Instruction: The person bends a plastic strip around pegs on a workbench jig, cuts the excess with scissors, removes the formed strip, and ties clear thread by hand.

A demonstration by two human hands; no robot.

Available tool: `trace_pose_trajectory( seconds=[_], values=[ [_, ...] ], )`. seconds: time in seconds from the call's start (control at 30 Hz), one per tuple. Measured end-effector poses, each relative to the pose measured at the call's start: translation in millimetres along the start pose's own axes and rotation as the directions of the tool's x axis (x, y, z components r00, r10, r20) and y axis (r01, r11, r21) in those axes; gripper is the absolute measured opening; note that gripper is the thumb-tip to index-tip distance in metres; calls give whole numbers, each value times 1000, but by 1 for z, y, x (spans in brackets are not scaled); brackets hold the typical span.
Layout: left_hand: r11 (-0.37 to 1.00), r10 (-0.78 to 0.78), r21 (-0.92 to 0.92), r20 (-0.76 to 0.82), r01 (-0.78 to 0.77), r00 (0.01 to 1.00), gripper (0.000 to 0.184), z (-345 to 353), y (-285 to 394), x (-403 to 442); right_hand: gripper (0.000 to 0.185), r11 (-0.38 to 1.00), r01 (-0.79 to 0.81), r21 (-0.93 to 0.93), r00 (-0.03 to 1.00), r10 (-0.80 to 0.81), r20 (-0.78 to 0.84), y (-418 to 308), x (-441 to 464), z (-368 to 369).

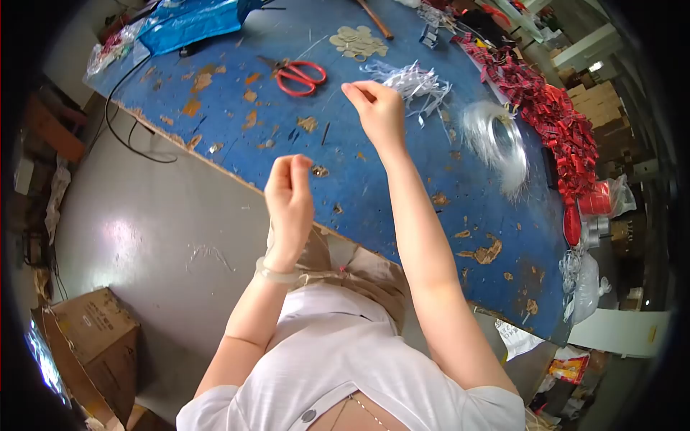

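Observation:
My left hand (pixel 290 194) is held above the near edge of the blue table (pixel 359 179), its fingers curled and pressed together. Farther forward, over the table, my right hand (pixel 377 108) is closed in a pinch. Whatever either hand grips, if anything, is too small to make out. Red-handled scissors (pixel 300 77) lie to the left of my right hand. Just beyond that hand is a bundle of white and pale ribbon strips (pixel 413 82). A coil of clear thread (pixel 499 140) rests to the right.
A pile of red plaid bows (pixel 546 108) runs along the right side. Flat round discs (pixel 358 42) and a blue bag (pixel 190 25) lie at the far side. A black cable (pixel 108 118) hangs off the left edge. A cardboard box (pixel 97 330) stands on the floor.

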State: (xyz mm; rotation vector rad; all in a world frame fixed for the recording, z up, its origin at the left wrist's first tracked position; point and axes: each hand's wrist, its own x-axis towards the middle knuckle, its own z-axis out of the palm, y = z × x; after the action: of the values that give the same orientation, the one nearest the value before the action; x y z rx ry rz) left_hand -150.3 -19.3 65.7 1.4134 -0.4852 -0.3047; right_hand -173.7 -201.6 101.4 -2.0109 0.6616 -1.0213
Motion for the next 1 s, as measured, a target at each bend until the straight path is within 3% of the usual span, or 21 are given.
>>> trace_pose_trajectory(
  seconds=[0.03,0.1,0.13,0.3,0.37,0.53,0.67,0.7,0.77,0.8,0.93,1.0],
  values=[
    [982,117,155,-23,-112,993,21,6,-6,0,21,998,-24,-59,998,27,54,13,6,10],
    [741,356,579,88,-339,930,17,12,-10,-1,21,989,-20,-147,989,41,139,38,7,26],
    [680,236,680,149,-273,960,19,15,-3,-3,20,985,2,-172,985,28,170,46,2,31],
    [584,172,776,167,-237,971,25,13,-25,-2,19,981,-30,-192,969,75,235,54,-21,27],
    [556,125,801,182,-221,975,24,10,-30,2,18,960,-5,-280,960,83,267,49,-25,24],
    [566,-24,798,267,-207,963,26,1,-21,-2,18,864,143,-483,959,-1,283,45,-46,7],
    [738,-82,636,414,-224,906,28,-8,-24,-4,18,881,198,-430,933,-35,357,35,-65,-10],
    [809,-165,574,426,-125,890,29,-10,-23,-5,19,928,17,-372,920,131,369,33,-68,-12],
    [898,-307,430,468,90,828,31,-11,-18,-5,20,897,-352,-267,798,437,416,18,-67,-16],
    [905,-344,396,473,153,811,31,-12,-14,-6,23,899,-400,-182,783,438,442,15,-67,-14],
    [898,-439,273,510,345,740,31,-9,-8,-13,22,840,-477,-259,691,540,480,5,-58,-12],
    [892,-450,231,526,388,722,31,-8,-10,-16,20,838,-518,-173,687,528,499,10,-58,-8]
  ],
)
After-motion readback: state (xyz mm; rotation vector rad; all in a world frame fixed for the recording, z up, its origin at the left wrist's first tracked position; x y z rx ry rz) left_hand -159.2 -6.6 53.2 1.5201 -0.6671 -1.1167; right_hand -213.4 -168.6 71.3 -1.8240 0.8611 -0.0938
